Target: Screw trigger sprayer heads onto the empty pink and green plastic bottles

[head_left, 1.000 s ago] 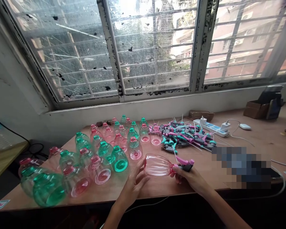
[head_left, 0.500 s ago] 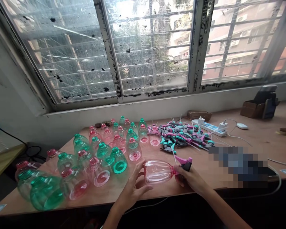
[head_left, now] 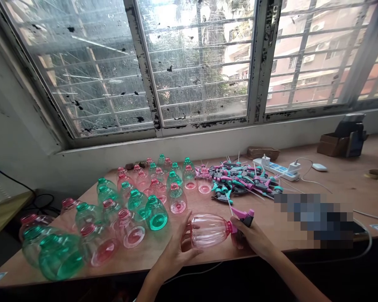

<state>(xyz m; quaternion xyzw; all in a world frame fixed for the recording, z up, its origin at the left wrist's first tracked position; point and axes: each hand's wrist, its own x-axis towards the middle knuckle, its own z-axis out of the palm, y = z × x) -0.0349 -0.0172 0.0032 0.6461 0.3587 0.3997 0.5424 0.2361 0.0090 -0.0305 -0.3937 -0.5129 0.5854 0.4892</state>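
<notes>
The pink bottle (head_left: 209,230) has dropped slightly toward the counter's (head_left: 201,251) near edge, its base grasped by the left hand (head_left: 179,247), while the right hand (head_left: 248,235) grips one sprayer (head_left: 244,214) at its neck. More than twenty pink and green bottles (head_left: 153,212) stand to the left, and beyond lie one heap of sprayers (head_left: 239,178) and one power strip (head_left: 279,169) with two plugs (head_left: 294,167).

**Pixelated patch masks table items**

Right of the pink bottle (head_left: 209,230), objects are masked by a pixelated patch (head_left: 315,220). At its neck, the spray head (head_left: 244,214) is partly covered by the right hand (head_left: 250,237). Above it, the window (head_left: 201,63) is cropped.
</notes>
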